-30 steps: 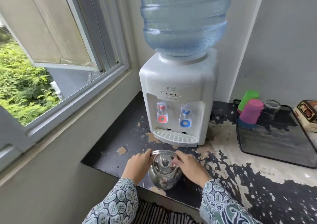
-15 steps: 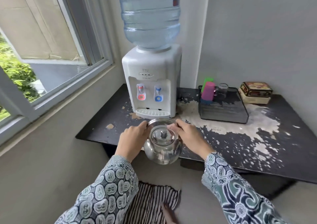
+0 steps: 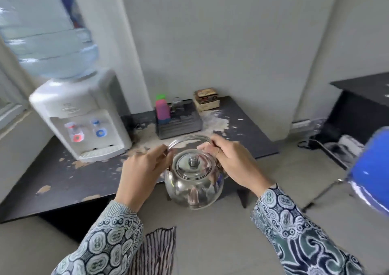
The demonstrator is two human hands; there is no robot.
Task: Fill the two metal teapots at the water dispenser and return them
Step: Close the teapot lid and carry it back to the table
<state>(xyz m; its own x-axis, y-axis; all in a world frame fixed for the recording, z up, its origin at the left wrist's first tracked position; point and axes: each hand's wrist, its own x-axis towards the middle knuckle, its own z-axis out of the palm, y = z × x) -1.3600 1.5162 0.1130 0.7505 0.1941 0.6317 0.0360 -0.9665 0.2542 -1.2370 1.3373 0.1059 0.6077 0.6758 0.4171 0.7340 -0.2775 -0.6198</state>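
Observation:
A shiny metal teapot point(image 3: 193, 187) with its lid on hangs in the air in front of me, off the edge of the black table point(image 3: 42, 175). My left hand point(image 3: 143, 169) pinches the left end of its wire handle and my right hand point(image 3: 231, 163) grips the right end. The white water dispenser point(image 3: 84, 114) with its big blue bottle stands on the table at the left, with a red and a blue tap. Only one teapot is in view.
A dark tray point(image 3: 181, 123) with a pink cup point(image 3: 162, 110) and a glass sits behind the teapot, a tin box point(image 3: 206, 98) beside it. A blue chair point(image 3: 374, 169) is at the right, a second black table point(image 3: 366, 97) behind it. A striped cloth lies on the floor.
I have lifted the teapot off the table and drawn it back. The view has swung right, so the dispenser now sits at the left and the chair has come into sight.

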